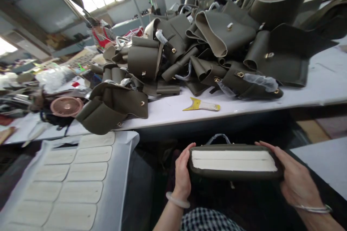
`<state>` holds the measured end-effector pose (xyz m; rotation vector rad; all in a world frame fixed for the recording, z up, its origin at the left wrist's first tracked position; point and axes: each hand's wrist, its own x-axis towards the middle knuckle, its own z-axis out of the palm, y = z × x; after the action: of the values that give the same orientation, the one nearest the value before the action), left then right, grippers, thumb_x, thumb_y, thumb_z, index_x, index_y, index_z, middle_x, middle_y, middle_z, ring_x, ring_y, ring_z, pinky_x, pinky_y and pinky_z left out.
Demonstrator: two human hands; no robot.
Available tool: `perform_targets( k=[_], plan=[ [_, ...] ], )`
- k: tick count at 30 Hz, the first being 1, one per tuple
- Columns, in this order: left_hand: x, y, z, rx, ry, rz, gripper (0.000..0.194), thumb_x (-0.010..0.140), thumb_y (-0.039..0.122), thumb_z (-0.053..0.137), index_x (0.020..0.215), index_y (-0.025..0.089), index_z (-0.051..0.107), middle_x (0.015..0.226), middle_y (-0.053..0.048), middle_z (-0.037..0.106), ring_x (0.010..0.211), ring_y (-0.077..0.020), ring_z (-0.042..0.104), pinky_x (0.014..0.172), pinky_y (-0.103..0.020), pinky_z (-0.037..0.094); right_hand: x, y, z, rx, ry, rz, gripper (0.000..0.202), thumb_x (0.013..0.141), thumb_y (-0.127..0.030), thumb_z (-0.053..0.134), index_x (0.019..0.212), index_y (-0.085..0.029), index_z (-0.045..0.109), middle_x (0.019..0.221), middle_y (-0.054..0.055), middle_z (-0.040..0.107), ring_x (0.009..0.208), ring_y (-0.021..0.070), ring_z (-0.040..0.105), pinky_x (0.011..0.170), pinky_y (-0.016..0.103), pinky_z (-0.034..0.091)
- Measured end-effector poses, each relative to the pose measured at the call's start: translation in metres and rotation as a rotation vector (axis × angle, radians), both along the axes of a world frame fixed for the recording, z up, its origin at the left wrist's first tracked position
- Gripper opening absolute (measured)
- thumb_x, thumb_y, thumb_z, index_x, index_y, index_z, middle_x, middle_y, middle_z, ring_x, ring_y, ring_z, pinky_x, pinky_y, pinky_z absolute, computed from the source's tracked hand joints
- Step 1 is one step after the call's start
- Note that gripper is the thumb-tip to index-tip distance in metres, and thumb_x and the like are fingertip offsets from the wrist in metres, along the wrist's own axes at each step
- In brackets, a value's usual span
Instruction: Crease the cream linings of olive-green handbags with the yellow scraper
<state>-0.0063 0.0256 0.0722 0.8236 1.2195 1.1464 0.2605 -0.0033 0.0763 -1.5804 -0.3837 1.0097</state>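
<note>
The bag (235,175) is held off the table (168,110), in front of its near edge and above the checked cloth (208,220), with its white face (233,160) toward the wearer. Fingers of the left hand (183,173) are partly curled against the left end; those of the right hand (298,177) are spread wider, reaching over the top corner at the other end. Both hands have hold of the bag, and no support is visible under its middle. Principal risk, in my judgement: uneven pressure from the ends could bow the bag or part the white face along the line across it. Should either hand slacken, the bag would likely tip toward that side and drop. The film-wrapped handle (218,137) stands up behind — it could catch on the table edge if pushed forward. The yellow tool (202,104) lies on the table with a pointed end exposed; contact there might scratch the dark covering. The metal bracelet (311,209) could likewise scuff it if that wrist turned inward.
</note>
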Motion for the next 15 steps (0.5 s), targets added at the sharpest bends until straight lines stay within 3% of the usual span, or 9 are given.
perform_targets(
  k=[4, 7, 11, 15],
  plan=[
    [-0.005, 0.013, 0.003, -0.037, 0.012, -0.059, 0.033, 0.088, 0.034, 0.059, 0.110, 0.014, 0.075, 0.113, -0.011, 0.074, 0.107, -0.0273, 0.066, 0.093, -0.035, 0.048, 0.011, 0.013, 0.002, -0.087, 0.120, 0.061, 0.047, 0.069, -0.056, 0.070, 0.096, -0.019, 0.077, 0.114, 0.009, 0.073, 0.108, 0.0265, 0.066, 0.073, 0.022, 0.057],
    [-0.005, 0.016, -0.002, -0.033, 0.028, -0.076, 0.034, 0.089, 0.036, 0.060, 0.111, 0.016, 0.075, 0.114, -0.011, 0.074, 0.104, -0.0268, 0.067, 0.090, -0.034, 0.050, 0.013, 0.018, -0.005, -0.124, 0.020, 0.136, 0.047, 0.069, -0.057, 0.070, 0.096, -0.019, 0.078, 0.109, 0.009, 0.074, 0.099, 0.0261, 0.068, 0.067, 0.023, 0.056],
    [-0.003, 0.017, -0.008, 0.054, 0.111, -0.076, 0.033, 0.092, 0.038, 0.056, 0.112, 0.019, 0.074, 0.118, -0.009, 0.072, 0.106, -0.0260, 0.065, 0.093, -0.034, 0.048, 0.014, 0.019, -0.017, -0.113, -0.279, 0.221, 0.044, 0.078, -0.058, 0.059, 0.097, -0.022, 0.077, 0.107, 0.006, 0.075, 0.099, 0.0268, 0.067, 0.079, 0.030, 0.055],
    [-0.006, 0.010, -0.005, -0.011, -0.016, -0.079, 0.035, 0.090, 0.036, 0.058, 0.120, 0.021, 0.071, 0.129, -0.009, 0.067, 0.119, -0.0277, 0.060, 0.101, -0.036, 0.044, 0.013, 0.015, -0.015, -0.087, -0.309, 0.216, 0.047, 0.078, -0.060, 0.059, 0.102, -0.023, 0.075, 0.113, 0.006, 0.073, 0.107, 0.0303, 0.064, 0.091, 0.038, 0.052]
  ],
)
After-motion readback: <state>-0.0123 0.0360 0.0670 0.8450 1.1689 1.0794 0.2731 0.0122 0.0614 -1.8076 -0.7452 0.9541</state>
